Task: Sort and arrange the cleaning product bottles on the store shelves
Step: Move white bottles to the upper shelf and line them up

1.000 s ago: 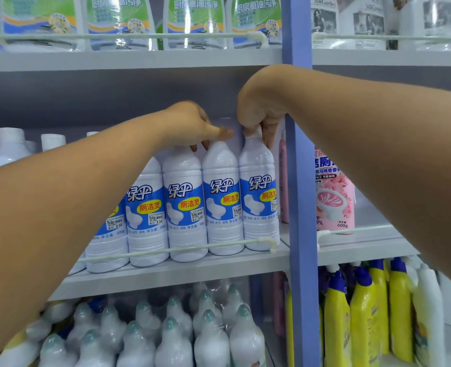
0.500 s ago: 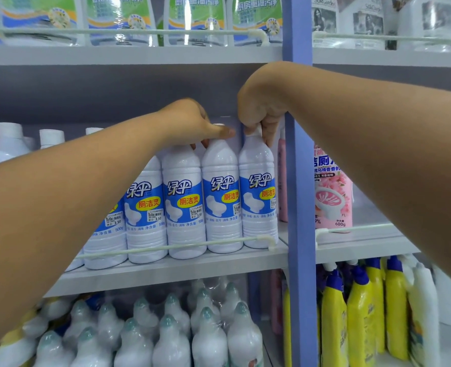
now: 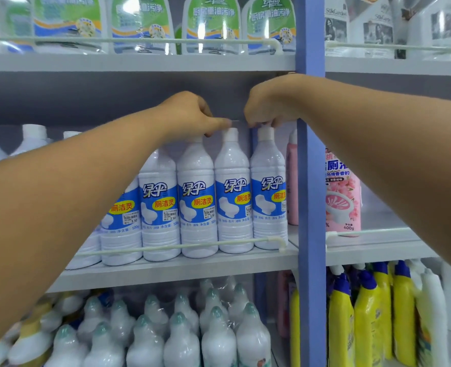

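Several white toilet-cleaner bottles with blue labels stand in a row on the middle shelf (image 3: 179,270) behind a white guard rail (image 3: 166,247). My left hand (image 3: 192,115) curls over the top of the third bottle from the right (image 3: 196,168) and hides its cap. Its thumb reaches toward the cap of the neighbouring bottle (image 3: 232,165). My right hand (image 3: 269,102) pinches the top of the cap of the rightmost bottle (image 3: 268,176) with curled fingertips. A thin clear strip, maybe plastic film, shows between the hands.
A blue upright post (image 3: 311,181) stands just right of the row. Beyond it is a pink bottle (image 3: 343,200). Green-labelled pouches (image 3: 211,22) fill the top shelf. Shrink-wrapped white bottles (image 3: 166,335) and yellow bottles (image 3: 364,327) sit on the lower shelf.
Both hands have risen a little on the bottle tops. The white caps of the two rightmost bottles, covered before, now show below the fingers.
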`<state>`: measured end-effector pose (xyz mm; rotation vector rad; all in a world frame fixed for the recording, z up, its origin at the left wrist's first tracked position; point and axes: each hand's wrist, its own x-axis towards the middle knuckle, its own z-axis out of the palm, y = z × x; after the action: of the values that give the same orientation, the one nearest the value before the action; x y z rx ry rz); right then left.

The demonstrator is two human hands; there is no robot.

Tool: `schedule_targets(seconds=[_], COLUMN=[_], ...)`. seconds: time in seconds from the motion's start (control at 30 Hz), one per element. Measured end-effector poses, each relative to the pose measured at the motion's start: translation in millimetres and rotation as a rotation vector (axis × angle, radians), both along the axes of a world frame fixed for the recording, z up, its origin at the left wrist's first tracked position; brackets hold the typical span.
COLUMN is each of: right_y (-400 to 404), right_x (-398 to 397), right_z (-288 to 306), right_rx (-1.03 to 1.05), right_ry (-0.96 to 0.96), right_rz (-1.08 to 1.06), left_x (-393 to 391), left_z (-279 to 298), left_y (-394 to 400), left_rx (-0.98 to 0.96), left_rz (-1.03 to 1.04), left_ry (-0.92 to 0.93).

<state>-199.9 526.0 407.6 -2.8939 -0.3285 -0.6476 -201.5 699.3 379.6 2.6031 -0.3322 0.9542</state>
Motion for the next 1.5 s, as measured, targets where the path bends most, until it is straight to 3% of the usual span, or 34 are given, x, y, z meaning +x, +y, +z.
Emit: schedule_targets(seconds=[0.17, 0.3, 0.7, 0.93, 1.07, 1.17, 1.37, 1.5], right_y=[6, 12, 19, 16, 13, 3, -57, -140], right_x=[5, 10, 11, 14, -1, -25, -83, -116], right_z=[-4, -7, -12, -27, -53, -86, -172, -250], right_rx=[0.094, -0.125, -0.165, -0.037, 0.305, 0.575, 0.920, 1.140], right_ry=[0.086, 0.000, -0.059, -0.136, -0.273, -0.324, -0.143, -0.076], right_rz=[0.206, 0.131, 0.053, 0.090, 0.280, 0.418, 0.635, 0.611], left_x=[-8, -4, -4, -7, -26, -50, -105, -130], left_z=[6, 1, -7, -22, -52, -80, -154, -218], left_y=[24, 25, 25, 23, 23, 15, -40, -107], left_rx=[0.052, 0.066, 0.055, -0.043, -0.294, -0.460, -0.777, -0.937], left_rz=[0.006, -0.005, -0.021, -0.052, -0.155, -0.180, -0.214, -0.258], left_ry=[0.058, 0.030, -0.020, -0.113, -0.318, -0.366, -0.185, -0.082])
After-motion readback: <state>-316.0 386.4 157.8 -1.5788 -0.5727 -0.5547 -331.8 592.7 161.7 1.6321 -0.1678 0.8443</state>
